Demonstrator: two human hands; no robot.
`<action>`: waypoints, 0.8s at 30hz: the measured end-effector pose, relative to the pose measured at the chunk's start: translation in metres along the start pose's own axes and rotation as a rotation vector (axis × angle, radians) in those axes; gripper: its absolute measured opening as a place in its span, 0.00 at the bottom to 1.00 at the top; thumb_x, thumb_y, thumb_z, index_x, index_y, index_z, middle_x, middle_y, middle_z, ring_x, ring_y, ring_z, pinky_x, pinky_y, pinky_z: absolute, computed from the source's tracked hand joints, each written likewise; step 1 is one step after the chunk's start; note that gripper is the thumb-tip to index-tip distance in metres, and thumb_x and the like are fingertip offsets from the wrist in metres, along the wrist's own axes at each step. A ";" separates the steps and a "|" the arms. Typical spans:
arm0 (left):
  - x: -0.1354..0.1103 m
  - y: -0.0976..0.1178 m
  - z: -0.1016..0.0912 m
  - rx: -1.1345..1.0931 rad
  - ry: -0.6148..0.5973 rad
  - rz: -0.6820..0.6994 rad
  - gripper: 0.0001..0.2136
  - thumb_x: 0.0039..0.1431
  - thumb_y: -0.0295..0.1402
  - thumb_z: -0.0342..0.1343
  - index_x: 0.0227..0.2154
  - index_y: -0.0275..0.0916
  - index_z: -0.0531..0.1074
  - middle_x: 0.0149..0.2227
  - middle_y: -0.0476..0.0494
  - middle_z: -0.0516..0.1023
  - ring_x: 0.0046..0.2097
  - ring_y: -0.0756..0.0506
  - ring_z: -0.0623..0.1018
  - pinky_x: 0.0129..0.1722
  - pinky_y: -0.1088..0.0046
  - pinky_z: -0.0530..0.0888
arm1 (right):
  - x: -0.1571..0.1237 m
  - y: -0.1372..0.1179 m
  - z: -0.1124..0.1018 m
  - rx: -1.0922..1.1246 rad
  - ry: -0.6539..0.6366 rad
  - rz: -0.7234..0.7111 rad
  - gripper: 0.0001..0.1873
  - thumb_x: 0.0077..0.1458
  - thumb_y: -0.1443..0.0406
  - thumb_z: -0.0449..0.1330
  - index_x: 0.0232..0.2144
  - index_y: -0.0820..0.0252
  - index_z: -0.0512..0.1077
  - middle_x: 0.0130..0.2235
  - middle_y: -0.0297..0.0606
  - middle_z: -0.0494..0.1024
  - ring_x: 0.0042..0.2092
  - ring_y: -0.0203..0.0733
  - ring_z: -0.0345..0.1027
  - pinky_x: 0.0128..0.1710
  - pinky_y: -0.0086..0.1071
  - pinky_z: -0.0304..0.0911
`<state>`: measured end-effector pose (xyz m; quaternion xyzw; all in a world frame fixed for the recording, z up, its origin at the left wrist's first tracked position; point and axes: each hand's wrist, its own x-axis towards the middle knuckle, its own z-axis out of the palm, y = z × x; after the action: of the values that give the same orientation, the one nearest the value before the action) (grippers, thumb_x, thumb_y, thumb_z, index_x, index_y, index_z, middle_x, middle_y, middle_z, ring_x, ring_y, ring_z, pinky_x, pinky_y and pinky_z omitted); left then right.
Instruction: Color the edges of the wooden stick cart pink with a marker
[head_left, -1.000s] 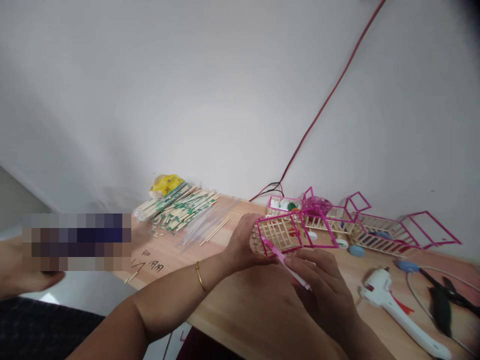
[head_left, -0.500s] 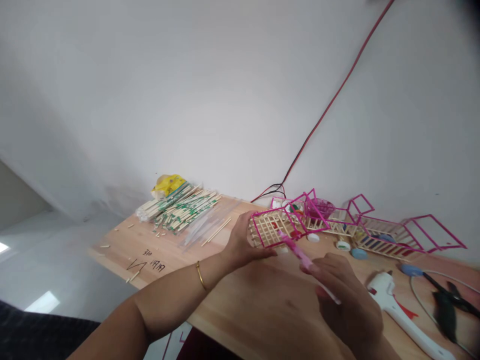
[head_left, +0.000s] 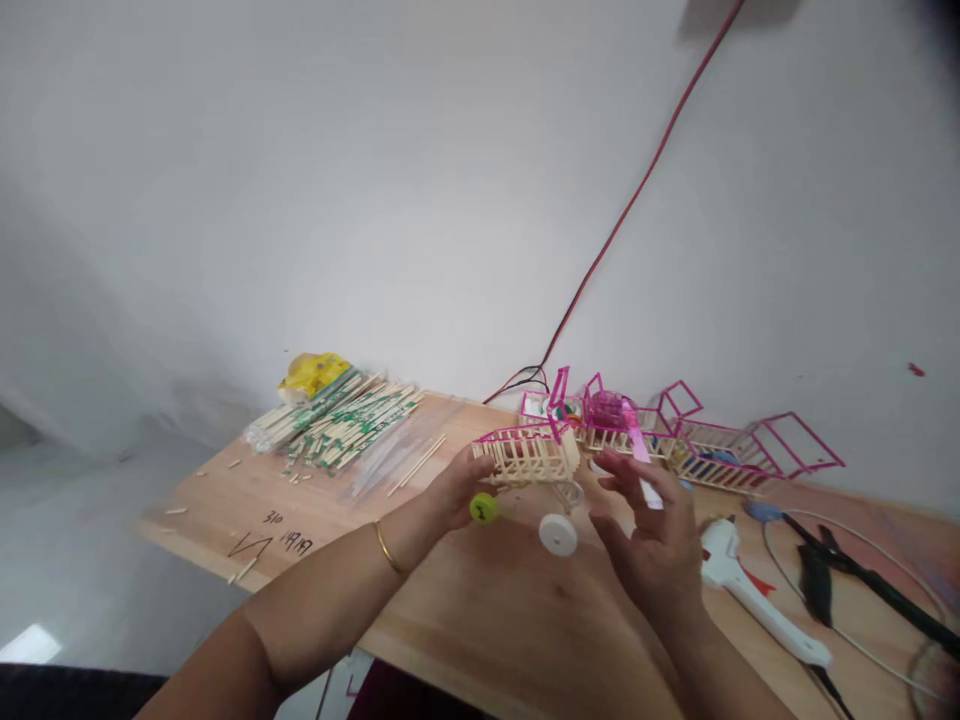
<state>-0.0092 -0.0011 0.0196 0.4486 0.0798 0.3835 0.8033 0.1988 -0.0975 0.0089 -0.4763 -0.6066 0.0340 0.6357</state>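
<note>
My left hand (head_left: 454,490) is closed around the near-left end of a small cart (head_left: 525,460) built from wooden sticks, with a pink-painted top edge and handle. The cart is tipped so that its side faces me. A green bottle-cap wheel (head_left: 484,508) and a white wheel (head_left: 558,535) show at its underside. To the right of it, my right hand (head_left: 649,525) keeps a pink-stained paintbrush (head_left: 637,440) tucked between its fingers, bristles up. Its thumb and other fingers are spread near the cart, apart from it.
Behind stand more pink-trimmed stick carts (head_left: 720,455) and a pink tub (head_left: 606,408). A white glue gun (head_left: 750,585) and black-handled tool (head_left: 814,580) lie at right, with cables. Stick bundles (head_left: 352,420), a yellow bag (head_left: 315,376) and two loose sticks (head_left: 417,465) are left.
The cart has been turned from its open top facing me to its side, bringing the wheels into view. The brush has moved off the cart and now points upward in my right hand.
</note>
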 end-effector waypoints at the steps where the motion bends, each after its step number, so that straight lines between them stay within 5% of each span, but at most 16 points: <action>1: -0.002 0.000 -0.002 -0.021 -0.015 -0.024 0.35 0.44 0.52 0.69 0.51 0.32 0.74 0.50 0.32 0.81 0.53 0.33 0.79 0.56 0.59 0.72 | -0.001 -0.001 0.001 0.027 -0.003 0.018 0.32 0.53 0.58 0.69 0.57 0.51 0.63 0.56 0.47 0.75 0.54 0.48 0.74 0.51 0.46 0.73; 9: -0.006 -0.016 -0.024 -0.207 0.048 -0.270 0.33 0.54 0.54 0.62 0.54 0.32 0.73 0.52 0.33 0.80 0.56 0.35 0.77 0.58 0.58 0.70 | -0.001 -0.010 0.011 0.161 0.024 0.127 0.32 0.48 0.64 0.72 0.54 0.49 0.65 0.54 0.43 0.75 0.46 0.41 0.77 0.45 0.38 0.75; 15: -0.003 -0.018 -0.022 -0.256 -0.090 -0.328 0.35 0.59 0.57 0.54 0.56 0.31 0.71 0.53 0.30 0.79 0.56 0.36 0.77 0.56 0.63 0.70 | 0.002 -0.013 0.010 0.104 0.064 0.219 0.26 0.51 0.61 0.69 0.51 0.52 0.67 0.49 0.42 0.78 0.41 0.38 0.75 0.42 0.36 0.74; 21: -0.004 -0.020 -0.026 -0.272 -0.173 -0.344 0.35 0.52 0.52 0.65 0.56 0.31 0.71 0.52 0.32 0.80 0.53 0.37 0.79 0.54 0.64 0.70 | 0.003 -0.014 0.007 0.002 0.070 0.158 0.26 0.52 0.61 0.68 0.53 0.53 0.66 0.51 0.44 0.78 0.42 0.39 0.75 0.44 0.40 0.73; 24: -0.003 -0.020 -0.026 -0.306 -0.145 -0.360 0.34 0.54 0.54 0.63 0.55 0.32 0.71 0.51 0.32 0.80 0.51 0.38 0.79 0.53 0.61 0.71 | 0.005 -0.015 0.003 -0.037 0.099 0.081 0.25 0.54 0.61 0.66 0.53 0.54 0.65 0.50 0.44 0.78 0.45 0.42 0.75 0.46 0.42 0.72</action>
<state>-0.0124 0.0081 -0.0119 0.3268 0.0417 0.2084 0.9209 0.1899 -0.1014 0.0217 -0.5134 -0.5552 0.0249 0.6538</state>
